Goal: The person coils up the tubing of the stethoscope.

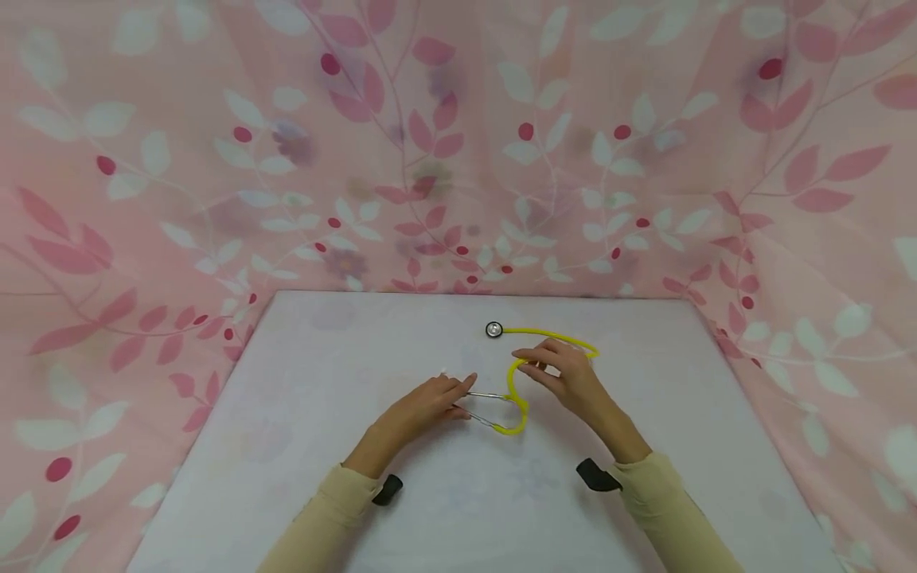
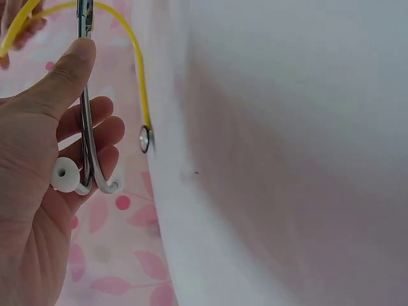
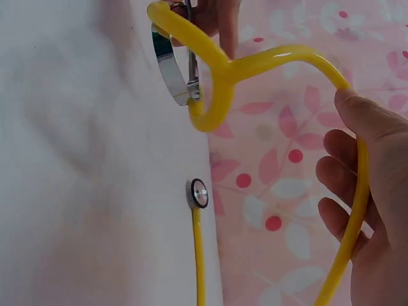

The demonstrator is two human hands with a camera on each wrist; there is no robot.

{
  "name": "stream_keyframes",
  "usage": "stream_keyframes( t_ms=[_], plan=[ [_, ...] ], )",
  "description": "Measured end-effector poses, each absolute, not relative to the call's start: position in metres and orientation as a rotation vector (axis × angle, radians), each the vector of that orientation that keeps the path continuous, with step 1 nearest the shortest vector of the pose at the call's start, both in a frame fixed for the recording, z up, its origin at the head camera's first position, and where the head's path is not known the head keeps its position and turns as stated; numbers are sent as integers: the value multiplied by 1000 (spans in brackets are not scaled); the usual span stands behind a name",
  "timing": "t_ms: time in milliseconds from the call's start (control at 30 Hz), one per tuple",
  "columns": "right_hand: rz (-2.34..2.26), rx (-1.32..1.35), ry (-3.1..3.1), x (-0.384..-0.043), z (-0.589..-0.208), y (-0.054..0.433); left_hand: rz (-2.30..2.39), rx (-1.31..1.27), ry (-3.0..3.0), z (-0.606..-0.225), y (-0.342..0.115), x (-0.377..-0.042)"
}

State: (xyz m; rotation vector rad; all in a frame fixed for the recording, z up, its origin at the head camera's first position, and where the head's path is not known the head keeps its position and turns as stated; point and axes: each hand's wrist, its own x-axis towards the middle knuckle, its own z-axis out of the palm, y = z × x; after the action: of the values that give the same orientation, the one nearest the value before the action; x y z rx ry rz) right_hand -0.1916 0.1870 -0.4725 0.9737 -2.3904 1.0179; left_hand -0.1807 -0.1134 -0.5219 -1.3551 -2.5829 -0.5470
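A stethoscope with yellow tubing point(image 1: 517, 382) spans both hands over the white table. My left hand point(image 1: 433, 398) grips its metal ear tubes point(image 2: 87, 127), thumb on one side and fingers behind; a white eartip point(image 2: 65, 174) shows by the palm in the left wrist view. With thumb and fingers, my right hand point(image 1: 566, 378) holds the yellow tube just past the Y-shaped fork point(image 3: 227, 71). The round chest piece point(image 1: 493, 329) lies at the tube's far end, toward the back of the table, beyond both hands.
The white table point(image 1: 286, 446) reaches from front to back under both arms. Pink cloth with a leaf pattern point(image 1: 458, 159) hangs behind it and at both sides. A dark band piece sits at the left wrist point(image 1: 388, 490) and another at the right wrist point(image 1: 598, 476).
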Motion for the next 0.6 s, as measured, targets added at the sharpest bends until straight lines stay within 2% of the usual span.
stream_keyframes(
  t_ms=[333,600],
  plan=[
    [1477,910,-2545,-208,-486,161,-491,-1363,-2498,-498,-105,-169],
    [1703,958,-2564,-206,-493,147,-430,-1356,-2444,-491,-106,-168]
  ],
)
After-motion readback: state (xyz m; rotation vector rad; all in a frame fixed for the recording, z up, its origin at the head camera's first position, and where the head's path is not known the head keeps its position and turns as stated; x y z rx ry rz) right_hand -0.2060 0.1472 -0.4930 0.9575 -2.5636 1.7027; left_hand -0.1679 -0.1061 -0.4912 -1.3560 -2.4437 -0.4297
